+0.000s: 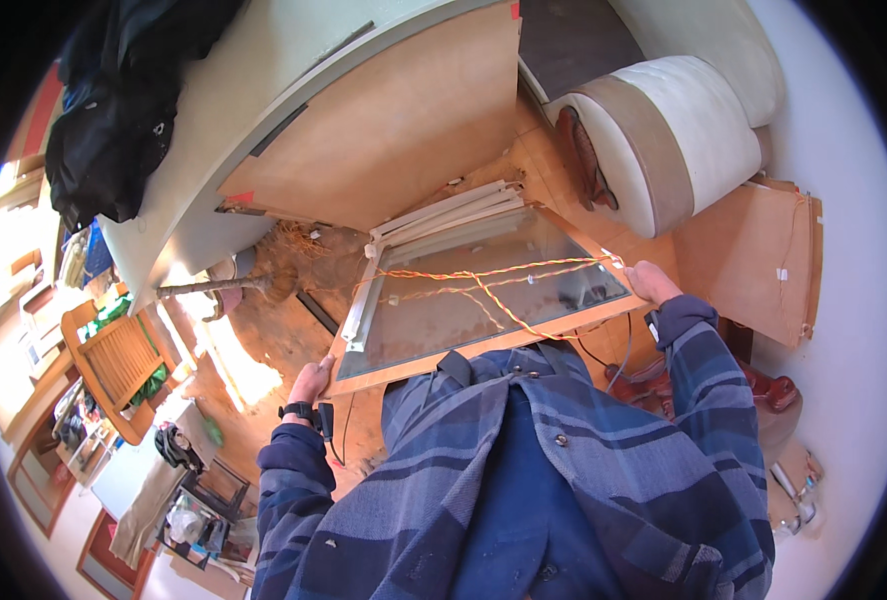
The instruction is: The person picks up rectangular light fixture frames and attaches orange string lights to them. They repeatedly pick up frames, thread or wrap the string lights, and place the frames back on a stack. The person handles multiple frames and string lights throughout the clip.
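Before me, tilted, is a glass panel (443, 320) in a light wooden frame, held at both ends. My left hand (313, 380), with a black band at the wrist, is closed on the frame's near left corner. At the right edge my right hand (651, 282) grips the frame, fingers partly hidden. Twisted yellow and red wires (443, 276) lie across the glass, one branch hanging toward the near edge. White strips (448, 222) run along the far side, and a white strip (361, 310) follows the left side.
A large wooden board (393, 130) stands upright beyond the panel beneath a pale curved edge. A white and brown padded seat (663, 130) is at far right, near another wooden board (743, 260). Left are a wooden chair (118, 360), a stick (218, 285) and dark clothing (123, 120).
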Available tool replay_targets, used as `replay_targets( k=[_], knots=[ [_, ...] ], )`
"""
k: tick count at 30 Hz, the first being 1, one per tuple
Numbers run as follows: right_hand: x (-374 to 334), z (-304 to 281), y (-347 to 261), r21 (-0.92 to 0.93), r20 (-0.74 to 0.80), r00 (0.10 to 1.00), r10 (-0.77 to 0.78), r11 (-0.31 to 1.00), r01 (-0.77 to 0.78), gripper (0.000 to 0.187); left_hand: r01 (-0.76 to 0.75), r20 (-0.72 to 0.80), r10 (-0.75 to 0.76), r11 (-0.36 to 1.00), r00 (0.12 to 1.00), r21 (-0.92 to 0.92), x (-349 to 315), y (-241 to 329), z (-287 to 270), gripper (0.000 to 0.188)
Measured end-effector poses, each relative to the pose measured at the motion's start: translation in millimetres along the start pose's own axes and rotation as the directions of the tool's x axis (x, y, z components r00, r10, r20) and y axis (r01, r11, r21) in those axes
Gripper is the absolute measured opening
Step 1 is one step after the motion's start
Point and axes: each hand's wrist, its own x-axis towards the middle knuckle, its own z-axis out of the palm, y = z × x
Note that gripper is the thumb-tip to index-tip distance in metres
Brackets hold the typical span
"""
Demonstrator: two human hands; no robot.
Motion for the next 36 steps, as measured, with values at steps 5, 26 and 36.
replay_targets(
  k=[5, 26, 36],
  knots=[
    [-35, 39, 30, 0.061, -0.013, 1.0, 0.014, 0.998, -0.014, 0.055, -0.068, -0.061, 0.072, 0.996, 0.996, 0.057, -13, 7, 0, 0.077],
    [-175, 237, 390, 0.17, -0.068, 0.996, 0.053, 0.985, -0.041, 0.04, -0.233, -0.062, 0.288, 0.867, 0.956, 0.441, -125, 193, 211, 0.078],
    [-242, 307, 483, 0.192, -0.062, 0.985, 0.161, 0.97, -0.146, 0.036, -0.37, 0.101, 0.406, 0.667, 0.908, 0.647, -104, 330, 255, 0.078]
  ],
)
